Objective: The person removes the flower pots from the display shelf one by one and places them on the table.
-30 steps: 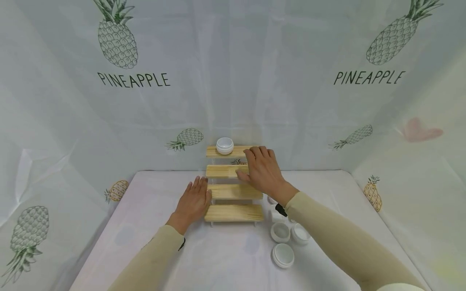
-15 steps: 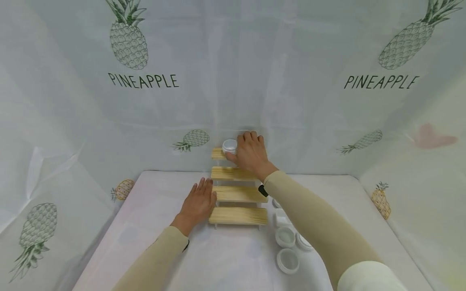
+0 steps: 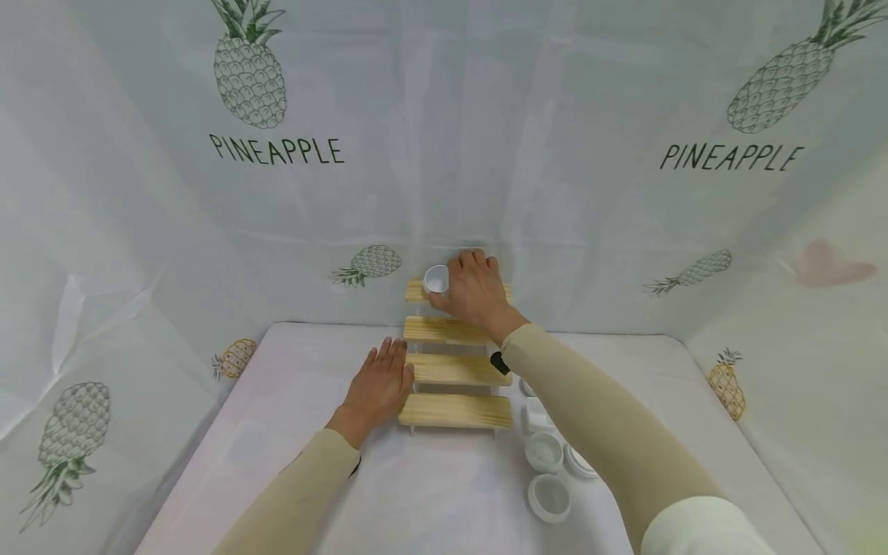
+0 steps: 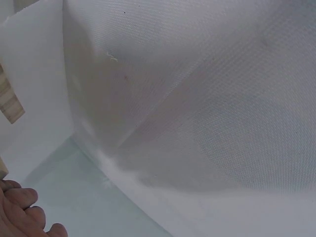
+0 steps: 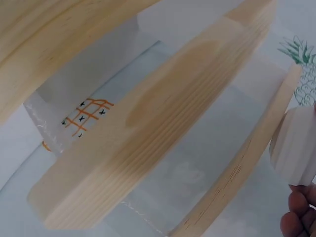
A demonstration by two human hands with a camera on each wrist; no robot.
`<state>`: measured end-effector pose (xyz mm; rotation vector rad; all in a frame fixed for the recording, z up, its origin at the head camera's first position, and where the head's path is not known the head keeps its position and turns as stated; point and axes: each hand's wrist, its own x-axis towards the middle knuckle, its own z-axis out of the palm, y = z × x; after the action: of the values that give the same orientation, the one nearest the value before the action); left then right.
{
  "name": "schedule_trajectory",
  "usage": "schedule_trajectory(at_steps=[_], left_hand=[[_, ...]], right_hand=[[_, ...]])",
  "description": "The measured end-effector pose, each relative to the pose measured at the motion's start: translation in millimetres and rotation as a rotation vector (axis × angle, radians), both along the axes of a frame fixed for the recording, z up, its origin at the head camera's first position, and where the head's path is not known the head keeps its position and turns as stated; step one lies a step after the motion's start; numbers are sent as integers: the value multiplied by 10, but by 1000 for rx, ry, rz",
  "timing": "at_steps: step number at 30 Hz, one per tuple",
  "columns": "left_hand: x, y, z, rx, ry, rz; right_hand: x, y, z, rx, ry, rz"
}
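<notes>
On the top step of a four-tier-looking wooden display rack (image 3: 454, 412), a small white bowl (image 3: 436, 278) tips slightly toward me. My right hand (image 3: 479, 289) grips its right side, thumb in front. In the right wrist view the ribbed wall of the bowl (image 5: 295, 145) shows beside the top slat, with my curled fingertips (image 5: 298, 217) at its edge. My left hand (image 3: 378, 381) lies along the rack's left side, fingers straight and pointing away. Only some fingers of the left hand (image 4: 24, 210) show in the left wrist view, near a wooden slat end (image 4: 9, 101).
Several more small white bowls, among them a front one (image 3: 549, 499) and one behind it (image 3: 544, 452), sit right of the rack, partly hidden by my right sleeve (image 3: 597, 416). A pineapple-print cloth (image 3: 569, 200) rises close behind the rack. White cloth (image 3: 291, 401) covers the table.
My right hand has moved left from the rack's right end to the bowl and taken hold of it. The bowl has since tipped slightly toward me. My left hand stays at the rack's side.
</notes>
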<state>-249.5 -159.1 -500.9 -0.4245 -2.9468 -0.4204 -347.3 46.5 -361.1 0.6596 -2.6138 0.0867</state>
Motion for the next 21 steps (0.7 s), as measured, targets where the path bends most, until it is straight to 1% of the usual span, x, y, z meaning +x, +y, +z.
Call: schedule_trajectory(at_steps=[5,10,14,17,21], left_hand=[[-7,2,-3,-15,-23,5],[-4,7,8,5,-13,0],[-13,4,6,-9,-9,4],[-15,7,18,-31,-18,8],[1,18,52,-25,-22,10]], right_hand=[[-10,5,-39,48,132,43],[-14,29,-52,65,246,69],[3,62,-41,83,269,71],[31,93,-31,99,258,65],[69,129,-24,106,251,66]])
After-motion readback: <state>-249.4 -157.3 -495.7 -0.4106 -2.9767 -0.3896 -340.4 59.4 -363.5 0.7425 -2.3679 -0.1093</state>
